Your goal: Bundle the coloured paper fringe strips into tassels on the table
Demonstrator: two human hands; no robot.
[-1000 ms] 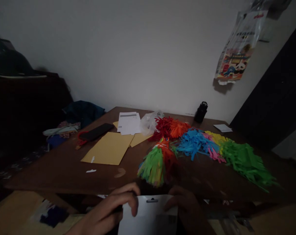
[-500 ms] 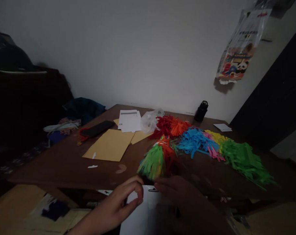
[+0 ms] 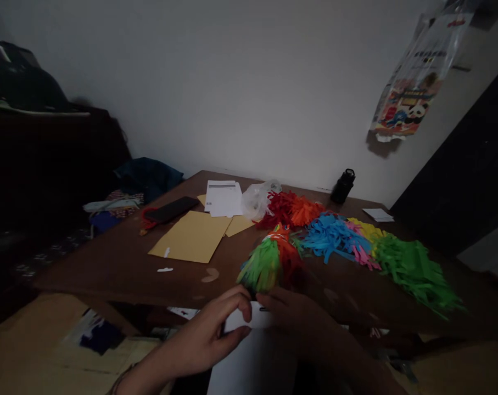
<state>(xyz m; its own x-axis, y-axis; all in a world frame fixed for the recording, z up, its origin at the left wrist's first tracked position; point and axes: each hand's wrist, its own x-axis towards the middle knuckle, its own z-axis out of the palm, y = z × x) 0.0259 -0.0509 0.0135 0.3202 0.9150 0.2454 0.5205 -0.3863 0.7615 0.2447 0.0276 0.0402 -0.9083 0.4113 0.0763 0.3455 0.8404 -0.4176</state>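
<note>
A white sheet [image 3: 249, 362], with a small dark slot near its top edge, stands below the table's front edge; I cannot tell whether it is a bag or card. At its upper left corner, my left hand [image 3: 218, 329] is closed, thumb and forefinger curled close together over the sheet. My right hand [image 3: 298, 318] lies in shadow at the sheet's upper right, fingers bent over the edge near the slot, its thumb hidden. Just beyond both hands lies a tied tassel of paper strips [image 3: 263, 263], green at the left and red-orange at the right.
Heaps of red [image 3: 279, 208], orange [image 3: 306, 211], blue [image 3: 331, 236] and green strips [image 3: 415, 271] cover the table's right side. Tan envelopes [image 3: 191, 238], white papers [image 3: 223, 197], a phone [image 3: 177, 209] and a clear plastic bag [image 3: 257, 200] lie leftward. A black bottle [image 3: 342, 186] stands behind.
The view has shifted slightly, so the table's things sit a little right and higher. My left forefinger and thumb have drawn closer together on the sheet. The right hand stays by the slot.
</note>
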